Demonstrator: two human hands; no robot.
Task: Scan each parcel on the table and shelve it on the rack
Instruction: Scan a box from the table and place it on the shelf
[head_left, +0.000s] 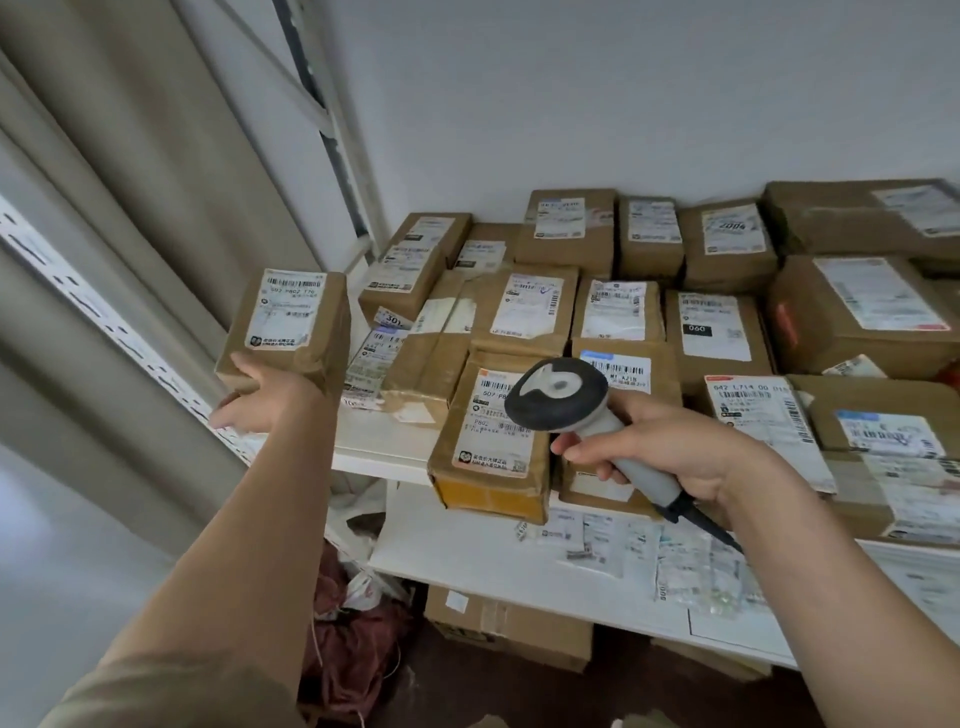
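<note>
**Parcel lifted in your left hand, scanner in your right**

Your left hand (260, 395) holds a brown parcel (288, 327) up from below at the left end of the pile, its white label facing you. The thumb points left under the parcel's near edge; the fingers are hidden behind it, so you cannot tell how tightly they curl, but the parcel rests in that hand, raised clear of the others.

Your right hand (670, 452) grips the grey handle of a scanner (558, 395), fingers wrapped round it. The scanner's dark head points away from you over another parcel (488, 441) at the near edge of the white worktop (379, 447). A dark cable runs from the handle's butt below your wrist.

Many more brown parcels cover the worktop, labels up, reaching back to the wall. Flat clear bags (691, 566) with labels lie on a lower white shelf (457, 561). A carton (509, 629) sits beneath that. A beige curtain (130, 182) hangs at left.
</note>
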